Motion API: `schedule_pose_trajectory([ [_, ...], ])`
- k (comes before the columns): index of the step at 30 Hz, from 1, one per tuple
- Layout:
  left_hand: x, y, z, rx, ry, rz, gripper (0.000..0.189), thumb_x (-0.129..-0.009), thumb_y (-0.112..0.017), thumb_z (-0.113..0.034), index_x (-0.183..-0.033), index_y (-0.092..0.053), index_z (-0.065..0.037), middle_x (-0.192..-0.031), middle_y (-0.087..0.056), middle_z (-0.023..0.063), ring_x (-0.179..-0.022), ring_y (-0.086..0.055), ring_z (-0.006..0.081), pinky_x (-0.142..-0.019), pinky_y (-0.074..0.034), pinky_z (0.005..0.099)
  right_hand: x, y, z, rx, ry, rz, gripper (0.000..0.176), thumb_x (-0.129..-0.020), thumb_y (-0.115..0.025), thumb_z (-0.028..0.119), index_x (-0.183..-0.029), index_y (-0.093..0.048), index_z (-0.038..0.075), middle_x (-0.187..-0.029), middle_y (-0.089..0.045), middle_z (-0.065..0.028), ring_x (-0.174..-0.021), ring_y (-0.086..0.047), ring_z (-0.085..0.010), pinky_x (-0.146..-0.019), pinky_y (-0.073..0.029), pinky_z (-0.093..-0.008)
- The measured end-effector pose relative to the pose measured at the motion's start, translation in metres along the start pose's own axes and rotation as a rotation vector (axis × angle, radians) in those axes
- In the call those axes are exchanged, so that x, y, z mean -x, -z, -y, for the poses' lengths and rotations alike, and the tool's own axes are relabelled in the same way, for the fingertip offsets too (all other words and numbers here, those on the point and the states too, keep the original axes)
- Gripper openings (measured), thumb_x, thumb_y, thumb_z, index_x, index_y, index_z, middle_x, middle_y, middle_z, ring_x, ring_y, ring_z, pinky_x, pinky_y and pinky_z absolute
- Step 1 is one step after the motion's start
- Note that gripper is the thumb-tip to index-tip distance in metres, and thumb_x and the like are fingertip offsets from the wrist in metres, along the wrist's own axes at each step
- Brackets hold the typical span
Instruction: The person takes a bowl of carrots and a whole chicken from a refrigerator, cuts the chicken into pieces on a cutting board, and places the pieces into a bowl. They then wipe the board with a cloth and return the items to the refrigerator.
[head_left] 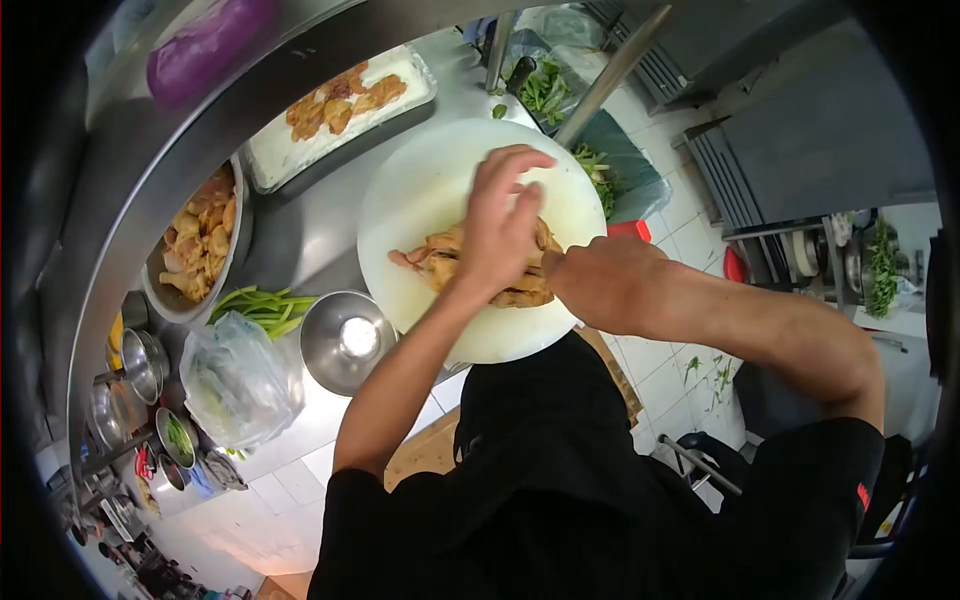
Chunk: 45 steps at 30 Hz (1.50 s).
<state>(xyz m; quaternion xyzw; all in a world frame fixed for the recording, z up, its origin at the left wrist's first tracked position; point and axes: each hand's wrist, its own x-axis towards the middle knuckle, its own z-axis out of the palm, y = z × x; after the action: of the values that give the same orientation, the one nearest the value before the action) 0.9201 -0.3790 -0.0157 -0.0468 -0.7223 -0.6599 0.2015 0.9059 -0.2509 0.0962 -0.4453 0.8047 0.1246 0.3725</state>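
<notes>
Your left hand (505,222) lies spread on browned cooked chicken (430,262), ctr of round white cutting board (420,180); right hand (600,282), at 4 o'clock, fisted.

No readable text, label, brand, number or sign on the cutting board (425,185), the tray (290,152) or the plastic bag (240,385).

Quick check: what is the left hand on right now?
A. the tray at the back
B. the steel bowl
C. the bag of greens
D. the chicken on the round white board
D: the left hand lies with fingers spread on top of the chicken on the round white board. The steel bowl and the bag of greens sit apart from it, untouched.
</notes>
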Motion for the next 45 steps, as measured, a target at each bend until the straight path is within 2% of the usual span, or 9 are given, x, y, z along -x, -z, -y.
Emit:
schedule_pose_trajectory([
  [7,0.006,-0.037,0.013,-0.250,-0.122,-0.063,0.028,-0.085,-0.047,-0.007,-0.112,-0.053,-0.002,-0.116,-0.052,0.0157,-0.108,-0.046,0.0334,-0.095,-0.036,0.0403,-0.003,-0.032,-0.014,0.017,-0.032,-0.069,0.027,-0.078,-0.051,0.001,-0.103,-0.051,-0.008,-0.079,-0.066,-0.0208,-0.073,-0.067,-0.0364,-0.063,-0.054,-0.0454],
  [14,0.016,-0.041,0.029,-0.304,-0.037,-0.125,0.033,-0.082,-0.048,-0.005,-0.115,-0.050,-0.002,-0.115,-0.053,0.0182,-0.109,-0.045,0.0356,-0.096,-0.035,0.0427,-0.018,-0.061,-0.017,0.034,0.023,-0.171,0.018,-0.079,-0.050,0.002,-0.094,-0.059,-0.004,-0.087,-0.067,-0.0206,-0.082,-0.067,-0.0363,-0.069,-0.055,-0.0446],
  [16,0.015,-0.056,0.026,-0.341,-0.240,-0.041,0.034,-0.080,-0.050,-0.005,-0.114,-0.050,-0.002,-0.117,-0.053,0.0182,-0.109,-0.044,0.0363,-0.095,-0.035,0.0433,-0.017,-0.094,-0.023,0.013,-0.028,-0.119,0.017,-0.080,-0.050,0.003,-0.091,-0.062,-0.001,-0.084,-0.067,-0.0197,-0.080,-0.067,-0.0364,-0.069,-0.055,-0.0446],
  [22,0.017,-0.064,0.008,-0.418,-0.157,-0.087,0.029,-0.081,-0.051,-0.005,-0.110,-0.053,-0.002,-0.114,-0.055,0.0158,-0.109,-0.045,0.0339,-0.096,-0.035,0.0424,-0.017,-0.120,-0.038,-0.129,-0.105,-0.383,0.025,-0.079,-0.048,0.002,-0.104,-0.050,0.000,-0.069,-0.064,-0.0224,-0.066,-0.065,-0.0397,-0.059,-0.051,-0.0507],
  [26,-0.018,-0.019,0.003,-0.431,-0.360,0.291,0.018,-0.084,-0.053,-0.008,-0.100,-0.060,-0.003,-0.108,-0.059,0.0130,-0.102,-0.051,0.0313,-0.093,-0.039,0.0397,-0.001,-0.106,-0.052,-0.052,-0.022,-0.382,0.022,-0.080,-0.049,0.003,-0.102,-0.050,0.000,-0.070,-0.064,-0.0209,-0.068,-0.066,-0.0381,-0.060,-0.052,-0.0487],
  [33,-0.021,0.030,-0.014,-0.911,0.027,0.929,0.047,-0.067,-0.061,-0.005,-0.113,-0.059,-0.011,-0.111,-0.060,0.0107,-0.111,-0.051,0.0298,-0.094,-0.042,0.0376,0.066,-0.121,-0.113,0.005,-0.029,-0.284,0.016,-0.081,-0.054,0.007,-0.096,-0.053,0.004,-0.074,-0.066,-0.0161,-0.074,-0.067,-0.0335,-0.061,-0.052,-0.0446],
  [38,-0.032,0.012,0.014,-1.060,-0.005,1.035,0.044,-0.066,-0.063,-0.005,-0.108,-0.063,-0.019,-0.097,-0.063,0.0027,-0.098,-0.057,0.0267,-0.080,-0.047,0.0402,0.094,-0.137,-0.169,-0.133,-0.125,-0.244,0.010,-0.086,-0.055,0.015,-0.093,-0.055,0.009,-0.070,-0.064,-0.0159,-0.071,-0.064,-0.0361,-0.061,-0.049,-0.0471],
  [43,-0.089,0.005,0.002,-1.080,0.456,1.124,0.035,-0.072,-0.066,-0.008,-0.106,-0.061,-0.009,-0.103,-0.062,0.0108,-0.099,-0.057,0.0308,-0.082,-0.046,0.0387,0.102,-0.156,-0.207,-0.284,-0.147,-0.397,0.014,-0.085,-0.060,0.019,-0.092,-0.054,0.009,-0.067,-0.062,-0.0172,-0.069,-0.061,-0.0405,-0.061,-0.046,-0.0495],
  [45,-0.105,0.024,0.012,-0.976,0.304,0.987,0.031,-0.076,-0.064,-0.009,-0.107,-0.062,-0.009,-0.105,-0.063,0.0129,-0.101,-0.057,0.0321,-0.083,-0.047,0.0378,0.100,-0.162,-0.214,-0.341,-0.170,-0.503,0.017,-0.082,-0.063,0.018,-0.090,-0.052,0.008,-0.066,-0.061,-0.0187,-0.067,-0.059,-0.0424,-0.060,-0.045,-0.0503],
])
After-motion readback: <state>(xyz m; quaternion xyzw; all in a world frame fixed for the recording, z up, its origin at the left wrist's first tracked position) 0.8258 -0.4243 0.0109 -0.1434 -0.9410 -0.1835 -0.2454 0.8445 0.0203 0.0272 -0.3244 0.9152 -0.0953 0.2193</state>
